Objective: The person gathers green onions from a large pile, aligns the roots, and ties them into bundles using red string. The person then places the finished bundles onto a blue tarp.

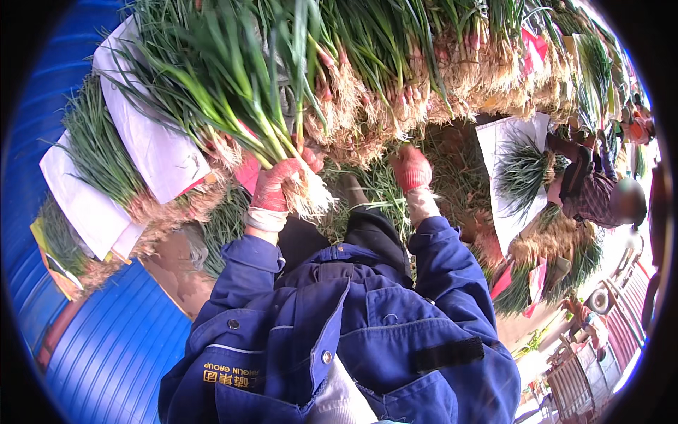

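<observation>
My left hand, in a red knit glove with a pale cuff, grips a bunch of green onions low on its stems. Pale roots spill out below the fist, and long green leaves fan up and to the left. My right hand, gloved alike, is curled into a fist with its back to me; nothing shows in it. It hovers just below the root ends of a long row of piled green onions. Loose leaves litter the ground between my hands and around my feet.
Bundles with white sheets lie at left, by blue corrugated metal. At right, a person bends over bundles by another white sheet. More bundles lie nearer, with carts beyond.
</observation>
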Tool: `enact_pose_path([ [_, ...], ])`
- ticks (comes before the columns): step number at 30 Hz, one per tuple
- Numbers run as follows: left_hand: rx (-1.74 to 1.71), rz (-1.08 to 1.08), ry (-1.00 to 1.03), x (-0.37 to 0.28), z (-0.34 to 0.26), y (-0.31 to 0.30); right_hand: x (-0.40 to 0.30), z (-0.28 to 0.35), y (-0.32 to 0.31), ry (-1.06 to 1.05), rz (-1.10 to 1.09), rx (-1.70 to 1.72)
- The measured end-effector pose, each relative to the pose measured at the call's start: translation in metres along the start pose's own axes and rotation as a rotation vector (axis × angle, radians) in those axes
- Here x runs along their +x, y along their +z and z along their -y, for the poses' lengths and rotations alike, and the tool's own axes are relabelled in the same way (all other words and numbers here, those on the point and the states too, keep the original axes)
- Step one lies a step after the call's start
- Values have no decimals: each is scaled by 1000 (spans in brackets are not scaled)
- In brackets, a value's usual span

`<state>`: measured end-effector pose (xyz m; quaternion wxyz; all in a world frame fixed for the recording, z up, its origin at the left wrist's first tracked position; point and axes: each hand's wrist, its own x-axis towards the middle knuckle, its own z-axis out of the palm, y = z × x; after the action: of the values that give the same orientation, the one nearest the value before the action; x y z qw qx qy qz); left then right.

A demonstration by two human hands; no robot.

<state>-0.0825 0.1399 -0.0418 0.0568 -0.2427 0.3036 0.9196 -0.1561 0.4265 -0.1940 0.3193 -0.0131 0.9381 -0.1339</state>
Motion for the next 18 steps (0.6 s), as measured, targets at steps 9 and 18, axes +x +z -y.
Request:
enact_pose_path([
  [9,92,-147,-237,0,38,-13,19,52,-59,106,276,1130],
  [18,-126,-51,-200,6,54,-21,-67,78,-51,-144,374,1455],
])
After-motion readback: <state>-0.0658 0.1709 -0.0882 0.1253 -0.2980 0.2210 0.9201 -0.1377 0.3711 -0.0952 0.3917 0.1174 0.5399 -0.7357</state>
